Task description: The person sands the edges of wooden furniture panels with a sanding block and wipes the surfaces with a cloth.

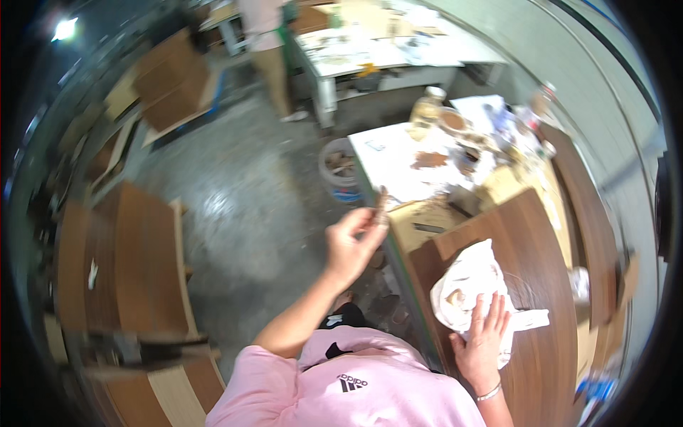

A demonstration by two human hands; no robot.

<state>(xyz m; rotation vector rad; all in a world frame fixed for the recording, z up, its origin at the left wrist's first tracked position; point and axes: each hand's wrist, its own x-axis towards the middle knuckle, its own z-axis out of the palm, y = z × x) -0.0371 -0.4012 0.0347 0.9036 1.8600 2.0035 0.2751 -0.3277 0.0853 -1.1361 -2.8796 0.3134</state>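
Observation:
My left hand is raised just off the bench's left edge. Its thumb and fingers pinch a thin, brownish stick-like object, too blurred to tell its kind. With fingers spread, my right hand lies flat on a crumpled white cloth, which has a brownish stain on it. Under the cloth is a dark brown wood-grain panel on the bench.
Beyond the panel, the bench holds a dark flat strip, a bottle of yellowish liquid and a bowl of brown material. A bucket stands left of it. Brown boards lean at left; a person stands farther back.

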